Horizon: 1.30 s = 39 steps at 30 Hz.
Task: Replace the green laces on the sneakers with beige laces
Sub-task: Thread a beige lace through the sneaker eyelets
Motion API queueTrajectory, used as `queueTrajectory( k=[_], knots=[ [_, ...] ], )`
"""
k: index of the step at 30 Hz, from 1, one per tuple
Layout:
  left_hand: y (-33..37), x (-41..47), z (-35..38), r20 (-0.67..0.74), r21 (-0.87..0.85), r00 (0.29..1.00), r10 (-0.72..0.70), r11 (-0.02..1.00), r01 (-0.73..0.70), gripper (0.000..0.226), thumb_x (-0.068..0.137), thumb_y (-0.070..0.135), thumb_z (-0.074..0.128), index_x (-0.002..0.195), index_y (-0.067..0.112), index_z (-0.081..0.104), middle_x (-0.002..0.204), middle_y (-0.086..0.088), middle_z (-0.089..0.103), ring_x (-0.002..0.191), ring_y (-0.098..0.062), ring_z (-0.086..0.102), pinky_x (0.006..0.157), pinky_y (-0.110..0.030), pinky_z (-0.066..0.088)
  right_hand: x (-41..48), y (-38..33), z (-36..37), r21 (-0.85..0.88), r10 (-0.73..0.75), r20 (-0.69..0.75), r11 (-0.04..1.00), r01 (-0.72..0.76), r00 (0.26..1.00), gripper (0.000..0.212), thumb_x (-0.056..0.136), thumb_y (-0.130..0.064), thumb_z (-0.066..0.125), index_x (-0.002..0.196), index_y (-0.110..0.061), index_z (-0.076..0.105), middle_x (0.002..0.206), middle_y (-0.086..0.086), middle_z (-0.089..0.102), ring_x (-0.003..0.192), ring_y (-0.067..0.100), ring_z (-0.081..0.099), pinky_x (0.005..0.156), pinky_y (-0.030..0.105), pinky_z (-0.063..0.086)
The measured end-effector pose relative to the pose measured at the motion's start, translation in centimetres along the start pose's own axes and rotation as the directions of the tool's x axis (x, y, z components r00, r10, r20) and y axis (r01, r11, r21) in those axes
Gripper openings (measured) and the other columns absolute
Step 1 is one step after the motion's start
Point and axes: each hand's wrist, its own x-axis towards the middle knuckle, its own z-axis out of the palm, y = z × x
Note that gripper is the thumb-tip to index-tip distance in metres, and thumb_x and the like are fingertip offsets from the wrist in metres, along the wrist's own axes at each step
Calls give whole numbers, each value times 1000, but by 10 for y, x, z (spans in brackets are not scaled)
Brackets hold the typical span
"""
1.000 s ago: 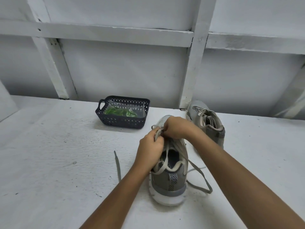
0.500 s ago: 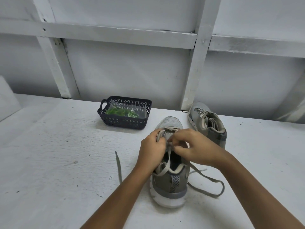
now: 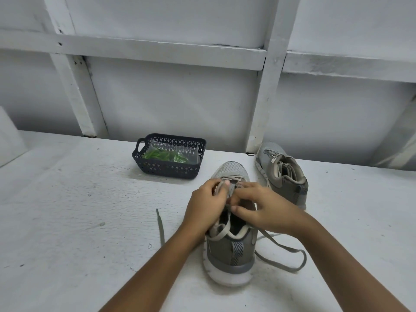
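Nearest, a grey knit sneaker (image 3: 231, 255) stands heel towards the viewer on a rough, speckled white table (image 3: 67, 221). It has a thick, rounded white rubber sole, a darker grey heel panel and a chevron-patterned pull tab. A flat woven beige lace (image 3: 292, 251) is threaded through it. One end trails off to the right in a wide loop on the table, the other lies as a straight strip to the left of the shoe, and a slack loop drapes over the padded collar. Two bare hands meet above the tongue, touching each other. The left hand (image 3: 207, 206) has its thumb and curled fingers pinched on a strand of the lace near the upper eyelets. The right hand (image 3: 265, 210) reaches across the shoe's opening with bent fingers, its fingertips at the same spot. Seen from the back, it hides whether it grips the lace or only touches it. Just beyond and to the right, apart from the first, a second grey sneaker (image 3: 283, 174) of the same make stands angled, toe towards the wall, and is already laced in beige. To the left of both shoes sits one dark plastic basket (image 3: 168, 170), rectangular, with lattice-cut walls and a loop handle at its left end. Inside it lies one crinkled clear plastic bag (image 3: 191, 154) holding the green laces (image 3: 166, 155) in a tangled bundle. Behind everything rises a white painted wall (image 3: 180, 104) crossed by flat white boards, both upright and horizontal.
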Motion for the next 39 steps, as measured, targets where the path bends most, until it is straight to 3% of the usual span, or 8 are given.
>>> queueTrajectory(
  k=[3, 8, 11, 17, 22, 27, 35, 39],
  knots=[
    [3, 18, -9, 26, -25, 999, -29, 999, 29, 47, 97, 51, 33, 95, 17, 65, 91, 0, 67, 88, -15, 60, 78, -29, 43, 2, 6, 11, -91, -36, -96, 995, 27, 995, 9, 89, -29, 58, 85, -23, 63, 86, -12, 60, 100, 5, 47, 88, 18, 35],
    [3, 58, -16, 175, 279, 985, 3, 959, -52, 16, 91, 21, 58, 96, 14, 72, 97, -4, 72, 88, -19, 65, 79, -28, 48, 7, 2, 15, -239, -27, -217, 971, -26, 976, 16, 89, -23, 59, 97, -13, 68, 126, 1, 53, 106, 20, 56, 84, 24, 42],
    [6, 65, -13, 194, 383, 979, 67, 914, -138, 8, 87, 19, 63, 81, 20, 68, 90, -2, 71, 68, -12, 58, 68, -25, 47, 9, 3, 18, -252, -8, -224, 966, -50, 975, 16, 90, -22, 59, 98, -12, 68, 127, 3, 51, 110, 21, 53, 88, 28, 42],
    [11, 75, -7, 252, 545, 959, 130, 800, -252, 13, 83, 13, 55, 82, 8, 67, 89, -9, 69, 82, -25, 63, 67, -32, 49, 10, 4, 22, -232, 13, -262, 970, -76, 965, 15, 89, -21, 59, 96, -12, 68, 121, 2, 54, 111, 19, 50, 86, 26, 40],
    [10, 86, -5, 286, 375, 958, 23, 917, -134, 23, 79, 16, 57, 59, 6, 54, 58, -11, 52, 56, -21, 45, 55, -32, 37, 11, 3, 22, -230, 33, -259, 968, -95, 965, 17, 90, -23, 58, 99, -13, 68, 122, 1, 53, 112, 19, 50, 88, 30, 43],
    [7, 91, -3, 261, 69, 955, -143, 989, 129, 33, 85, 12, 53, 53, 12, 46, 57, -7, 45, 54, -19, 39, 50, -24, 31, 13, 1, 21, -253, 38, -232, 962, -99, 972, 21, 92, -26, 57, 103, -13, 67, 124, 1, 51, 115, 17, 48, 89, 22, 35],
    [0, 88, -14, 320, 115, 946, -44, 993, 8, 29, 85, 30, 69, 66, 11, 61, 68, -8, 63, 63, -17, 57, 72, -34, 54, 13, 2, 21, -249, 54, -245, 961, -117, 968, 20, 91, -24, 57, 103, -13, 68, 124, -1, 52, 113, 16, 51, 80, 14, 30],
    [1, 86, -15, 306, 196, 952, 10, 978, -74, 17, 86, 16, 67, 72, 8, 68, 78, -16, 69, 73, -25, 65, 81, -42, 57, 12, 1, 22, -242, 64, -257, 962, -128, 964, 19, 91, -24, 57, 102, -14, 68, 125, -3, 53, 112, 15, 51, 82, 19, 35]
  ],
)
